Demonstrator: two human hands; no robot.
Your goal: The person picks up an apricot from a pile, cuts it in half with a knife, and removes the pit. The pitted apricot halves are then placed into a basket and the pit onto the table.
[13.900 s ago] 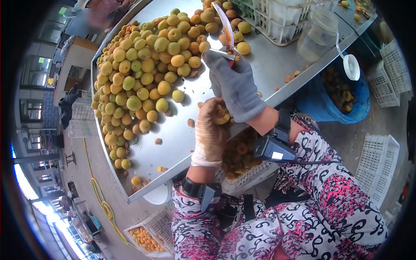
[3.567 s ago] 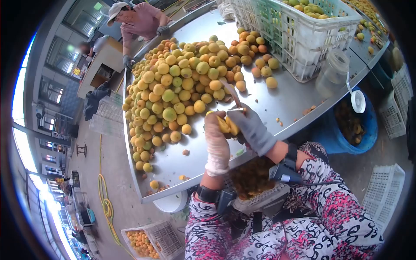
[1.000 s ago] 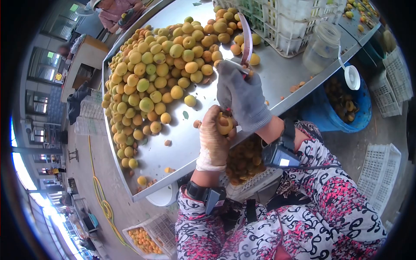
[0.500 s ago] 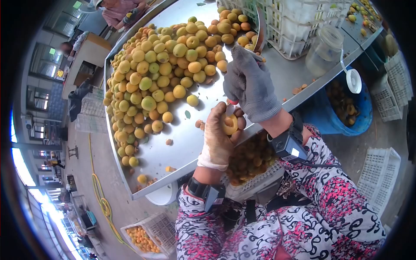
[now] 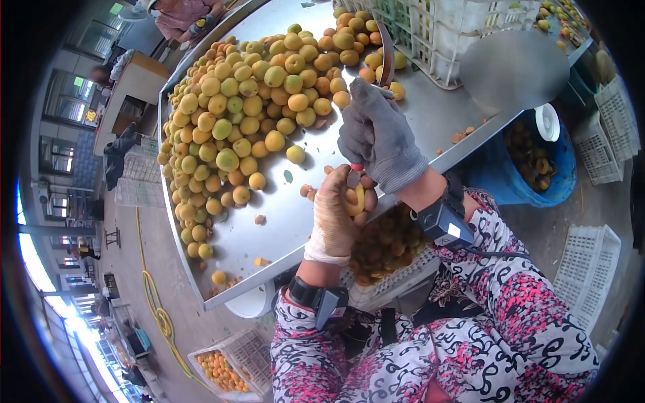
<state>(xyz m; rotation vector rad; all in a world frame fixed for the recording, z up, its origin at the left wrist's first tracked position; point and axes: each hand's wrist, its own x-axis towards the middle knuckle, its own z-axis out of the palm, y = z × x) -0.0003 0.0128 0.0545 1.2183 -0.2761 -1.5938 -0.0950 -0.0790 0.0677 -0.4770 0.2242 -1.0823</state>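
Observation:
My left hand [image 5: 334,213], in a thin pale glove, grips a split apricot [image 5: 355,200] over the near edge of the steel table [image 5: 269,221]. My right hand [image 5: 381,134], in a grey knit glove, holds a knife [image 5: 385,54] by its red handle; the curved blade points up and away, the handle end touches the fruit. A big heap of yellow and green apricots [image 5: 248,114] covers the table to the left of both hands. Below my hands a white crate [image 5: 393,272] holds cut apricot halves.
A blue tub [image 5: 531,158] with pits stands right of the table, a white lid [image 5: 547,122] on its rim. White crates [image 5: 457,33] sit at the table's far right, more on the floor [image 5: 591,262]. Another person [image 5: 181,13] works at the far end. Loose pits [image 5: 259,219] dot the table.
Since half a second ago my right hand has dropped slightly toward the fruit, and the knife blade has swung a little left. My left hand has closed more around the apricot.

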